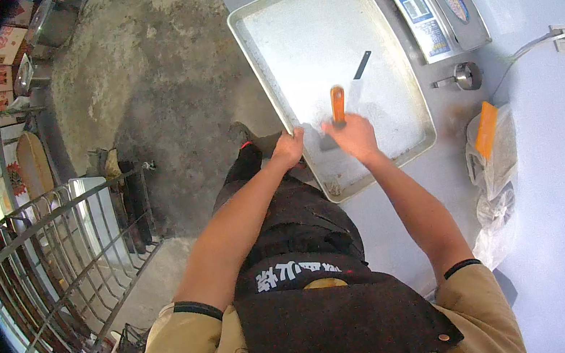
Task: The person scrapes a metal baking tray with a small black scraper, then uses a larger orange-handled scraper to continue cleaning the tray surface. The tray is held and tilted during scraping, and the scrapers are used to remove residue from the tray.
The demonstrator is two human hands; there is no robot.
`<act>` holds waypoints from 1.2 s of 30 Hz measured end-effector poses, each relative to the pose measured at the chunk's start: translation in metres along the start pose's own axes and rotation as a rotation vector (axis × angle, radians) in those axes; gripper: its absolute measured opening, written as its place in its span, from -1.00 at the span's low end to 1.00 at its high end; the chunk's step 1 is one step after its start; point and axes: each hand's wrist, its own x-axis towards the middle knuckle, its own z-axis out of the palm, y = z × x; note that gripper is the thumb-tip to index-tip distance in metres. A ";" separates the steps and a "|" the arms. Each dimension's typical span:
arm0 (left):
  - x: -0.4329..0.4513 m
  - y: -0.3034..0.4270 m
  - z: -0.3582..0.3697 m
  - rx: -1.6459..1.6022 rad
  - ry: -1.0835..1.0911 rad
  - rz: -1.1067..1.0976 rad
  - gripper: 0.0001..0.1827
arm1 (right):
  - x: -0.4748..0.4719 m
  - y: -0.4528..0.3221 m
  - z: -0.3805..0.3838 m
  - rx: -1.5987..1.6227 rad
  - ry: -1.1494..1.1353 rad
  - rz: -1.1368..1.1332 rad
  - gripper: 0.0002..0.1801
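Observation:
A large rectangular metal baking tray (398, 69) lies at a slant in front of me. My left hand (289, 148) grips its left rim near the lower end. Over the tray floor, my right hand (352, 136) is closed around a tool with an orange handle (338, 102). The handle's holed end points away from me; the tool's working end is hidden or blurred beneath my hand. Farther up the tray lies a thin dark strip (363, 64) with a paler part below it; I cannot tell what it is. Brown residue (332, 188) shows at the tray's near left corner.
Right of the tray stand a digital scale (433, 11) and a small metal cup with a handle (466, 76). An orange scraper (486, 129) rests on clear plastic bags (499, 177) by the wall. A cable runs to a wall socket (563, 38). A metal rack (71, 263) stands at left.

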 end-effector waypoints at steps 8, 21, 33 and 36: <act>0.015 -0.025 -0.002 0.105 0.087 0.218 0.07 | 0.004 -0.014 0.034 -0.083 -0.014 -0.050 -0.37; 0.012 -0.017 -0.005 0.203 0.066 0.157 0.06 | -0.025 -0.001 0.012 0.089 0.042 0.043 -0.36; -0.007 0.003 -0.007 0.176 0.082 0.055 0.05 | -0.069 0.048 -0.002 0.038 -0.003 0.162 -0.38; -0.006 0.001 -0.009 0.175 0.048 0.056 0.06 | -0.031 0.084 -0.038 0.150 0.254 0.190 -0.34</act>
